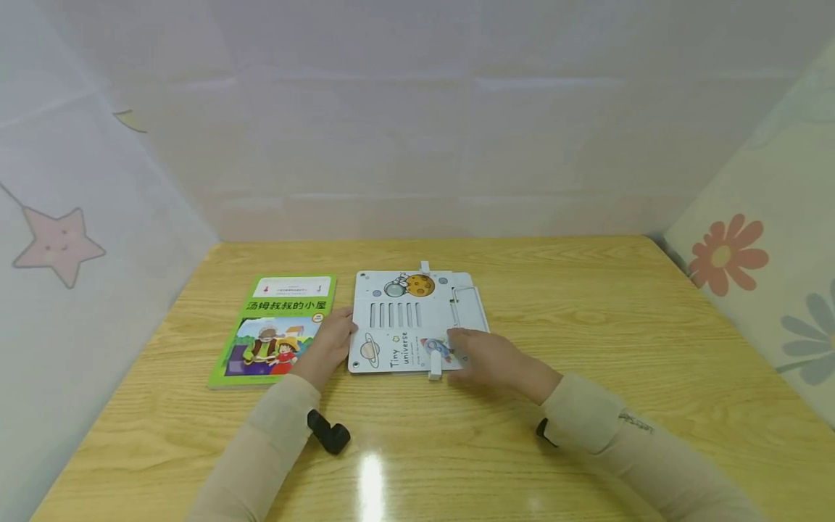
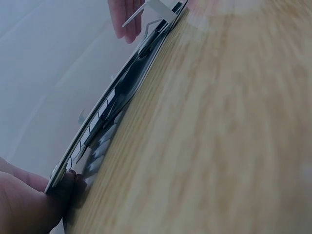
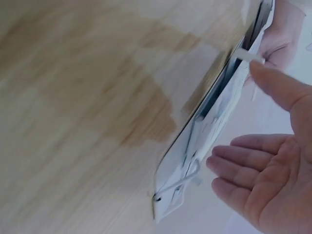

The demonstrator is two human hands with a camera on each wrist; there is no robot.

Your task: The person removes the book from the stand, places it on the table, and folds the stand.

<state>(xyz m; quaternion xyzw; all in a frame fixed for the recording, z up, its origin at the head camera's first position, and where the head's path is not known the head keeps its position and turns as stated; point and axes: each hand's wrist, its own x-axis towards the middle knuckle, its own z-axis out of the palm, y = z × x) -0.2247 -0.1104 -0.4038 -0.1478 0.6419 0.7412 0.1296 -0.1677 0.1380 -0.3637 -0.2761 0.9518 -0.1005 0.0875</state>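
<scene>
A white folding book stand (image 1: 430, 304) with space drawings and the words "Tiny universe" lies almost flat on the table. My left hand (image 1: 333, 341) grips its left edge; in the left wrist view, the thumb and fingers of that hand (image 2: 29, 200) pinch the panel's edge. Over the stand's lower right part hovers my right hand (image 1: 492, 362), near the white page clip (image 1: 435, 365). The right wrist view shows the right hand's fingers (image 3: 243, 168) extended and holding nothing, with the thumb close to the clip. A wire support (image 3: 178, 185) juts from the stand's end.
A green picture book (image 1: 274, 326) lies left of the stand, beside my left forearm. The wooden table (image 1: 620, 326) meets pale cloth walls at the back and sides. Another white clip (image 1: 425, 267) sits on the stand's far edge.
</scene>
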